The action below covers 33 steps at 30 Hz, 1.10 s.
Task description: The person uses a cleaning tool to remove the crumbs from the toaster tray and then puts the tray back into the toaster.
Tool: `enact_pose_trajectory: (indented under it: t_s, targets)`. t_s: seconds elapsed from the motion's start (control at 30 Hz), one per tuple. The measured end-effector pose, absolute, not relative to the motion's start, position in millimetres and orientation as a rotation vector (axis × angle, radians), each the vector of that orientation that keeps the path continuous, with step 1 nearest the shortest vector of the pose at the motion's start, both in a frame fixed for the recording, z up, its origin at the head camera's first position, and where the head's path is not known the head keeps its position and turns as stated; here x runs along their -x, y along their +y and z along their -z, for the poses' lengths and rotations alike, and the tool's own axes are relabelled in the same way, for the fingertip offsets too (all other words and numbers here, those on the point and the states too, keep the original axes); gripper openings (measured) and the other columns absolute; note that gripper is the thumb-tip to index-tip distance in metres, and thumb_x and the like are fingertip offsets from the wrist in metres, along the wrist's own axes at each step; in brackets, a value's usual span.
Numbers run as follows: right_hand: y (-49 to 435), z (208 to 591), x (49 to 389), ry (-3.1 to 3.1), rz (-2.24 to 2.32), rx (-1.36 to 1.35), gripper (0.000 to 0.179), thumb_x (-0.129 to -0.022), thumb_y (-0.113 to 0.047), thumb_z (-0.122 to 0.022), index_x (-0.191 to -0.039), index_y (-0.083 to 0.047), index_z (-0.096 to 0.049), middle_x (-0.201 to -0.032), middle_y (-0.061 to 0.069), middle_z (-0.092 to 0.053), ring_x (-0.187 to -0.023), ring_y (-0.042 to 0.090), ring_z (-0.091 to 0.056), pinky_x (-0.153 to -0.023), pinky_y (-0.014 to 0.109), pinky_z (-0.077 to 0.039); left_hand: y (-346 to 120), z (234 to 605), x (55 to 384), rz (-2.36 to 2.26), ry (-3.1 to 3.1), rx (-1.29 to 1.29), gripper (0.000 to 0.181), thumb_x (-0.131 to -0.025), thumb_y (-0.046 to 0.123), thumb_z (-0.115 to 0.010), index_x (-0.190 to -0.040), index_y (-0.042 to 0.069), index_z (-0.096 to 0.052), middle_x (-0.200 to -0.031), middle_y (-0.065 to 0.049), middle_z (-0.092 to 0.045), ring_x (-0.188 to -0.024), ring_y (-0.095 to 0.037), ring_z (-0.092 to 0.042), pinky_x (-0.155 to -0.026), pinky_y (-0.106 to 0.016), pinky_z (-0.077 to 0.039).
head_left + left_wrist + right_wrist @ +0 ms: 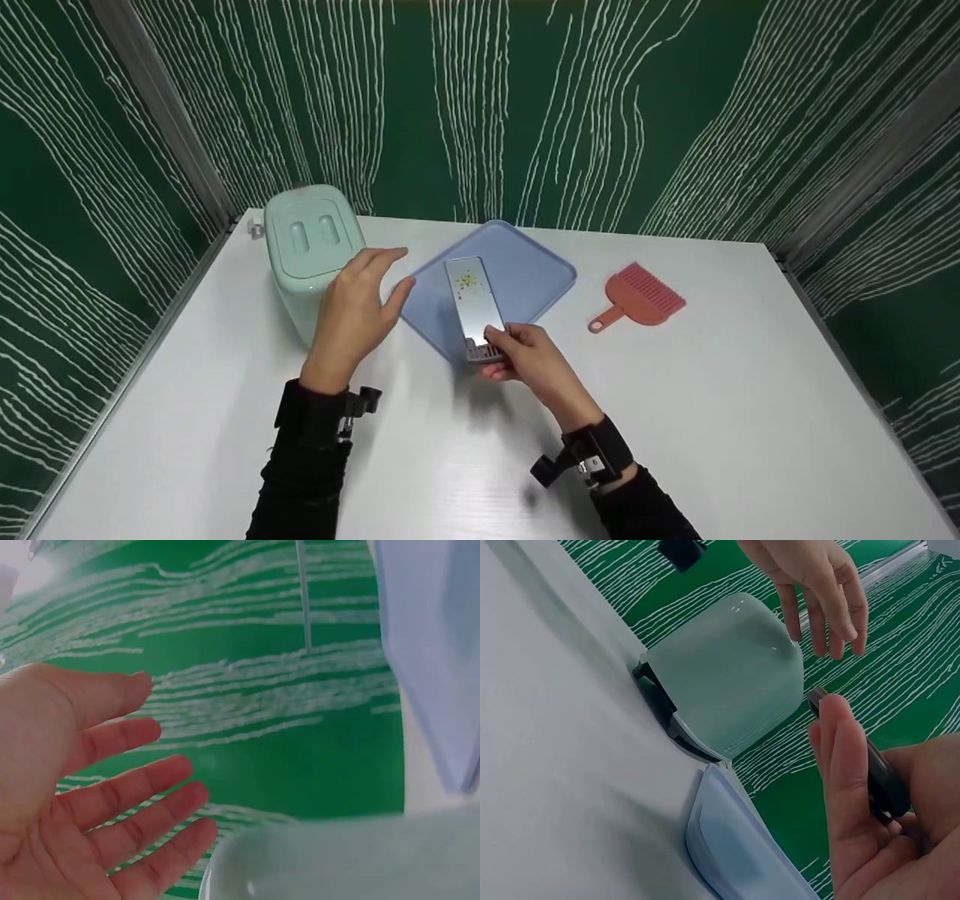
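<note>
My right hand grips a flat, silver, rectangular thing by its slotted near end, thumb on top. Small yellow flecks show near its far end; I cannot tell what kind of thing it is. In the right wrist view its dark edge shows between fingers and palm. Beneath it in the head view lies a light-blue square tray. My left hand is raised beside the mint-green lidded bin, overlapping its front corner. Its fingers are spread and hold nothing.
A red mini dustpan and brush, with a looped handle, lies to the right of the tray on the white table. Green walls with white streaks stand behind and on both sides. The bin is at the table's back left.
</note>
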State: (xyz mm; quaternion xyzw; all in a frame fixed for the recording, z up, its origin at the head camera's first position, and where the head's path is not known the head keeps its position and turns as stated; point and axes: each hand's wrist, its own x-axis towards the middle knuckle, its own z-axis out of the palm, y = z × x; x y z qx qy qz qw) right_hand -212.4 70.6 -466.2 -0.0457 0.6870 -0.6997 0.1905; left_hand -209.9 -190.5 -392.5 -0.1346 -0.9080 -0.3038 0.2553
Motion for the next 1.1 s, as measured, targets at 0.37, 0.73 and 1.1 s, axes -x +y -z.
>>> enact_pose_trajectory:
  t_s: [0.37,0.73,1.1]
  targets:
    - [73,464,214,1.942,2.064,0.084,0.027,-0.112,-0.022,-0.057,-0.107,0.004,-0.062,-0.075,0.002,-0.073,-0.058,0.007,-0.071,-0.060,0.020,-0.061,-153,423,224,1.514,-2.550,0.290,0.042,-0.105,0.030,-0.072,-0.140,0.008,-0.064,-0.104,-0.013,-0.077,-0.094,-0.034,-0.078,-0.078,-0.043,-0.065]
    - [74,466,214,1.995,2.104,0.060,0.029,-0.113,-0.023,-0.056,-0.102,0.002,-0.062,-0.070,0.002,-0.073,-0.055,0.006,-0.069,-0.057,0.020,-0.060,-111,449,223,2.025,-2.614,0.211,0.040,-0.110,0.042,-0.061,-0.136,0.011,-0.060,-0.107,-0.013,-0.076,-0.073,-0.020,-0.073,-0.061,-0.039,-0.065]
    - [66,470,214,1.989,2.126,0.043,0.029,-0.114,-0.022,-0.054,-0.109,0.004,-0.064,-0.070,0.001,-0.072,-0.053,0.007,-0.068,-0.055,0.021,-0.059,-91,466,221,2.140,-2.575,0.192,0.040,-0.114,0.044,-0.051,-0.131,0.008,-0.052,-0.087,-0.004,-0.059,-0.050,-0.012,-0.052,-0.045,-0.025,-0.049]
